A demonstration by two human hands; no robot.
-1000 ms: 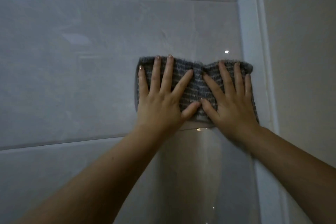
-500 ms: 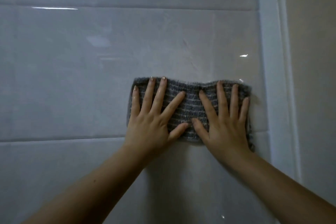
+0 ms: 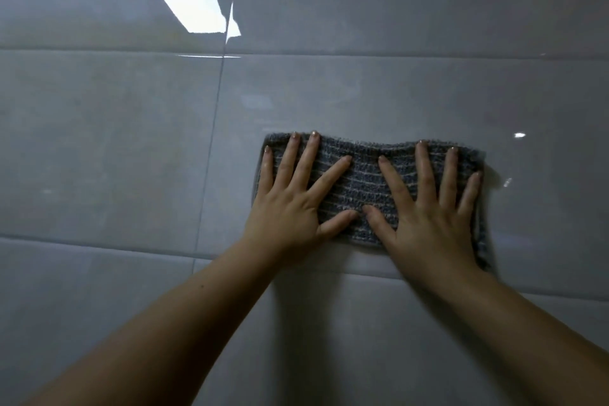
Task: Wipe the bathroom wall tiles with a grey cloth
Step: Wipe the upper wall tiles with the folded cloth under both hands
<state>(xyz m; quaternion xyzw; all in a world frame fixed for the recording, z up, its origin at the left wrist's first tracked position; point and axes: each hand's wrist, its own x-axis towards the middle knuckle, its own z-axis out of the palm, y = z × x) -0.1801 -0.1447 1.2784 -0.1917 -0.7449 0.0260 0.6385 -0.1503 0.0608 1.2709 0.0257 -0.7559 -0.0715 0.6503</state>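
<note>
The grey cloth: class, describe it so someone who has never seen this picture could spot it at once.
Start with the glossy tiled wall filling the view. Right of centre, the left hand and right hand press flat, side by side. The cloth lies under them: a dark, ribbed rectangle, the only rough thing on smooth tiles.

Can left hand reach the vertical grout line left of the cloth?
Probably yes: left hand, flat on the striped grey cloth, has only bare glossy tile between it and the vertical grout line.

Glossy grey wall tiles [image 3: 99,148], reflected light [image 3: 197,11]
</note>
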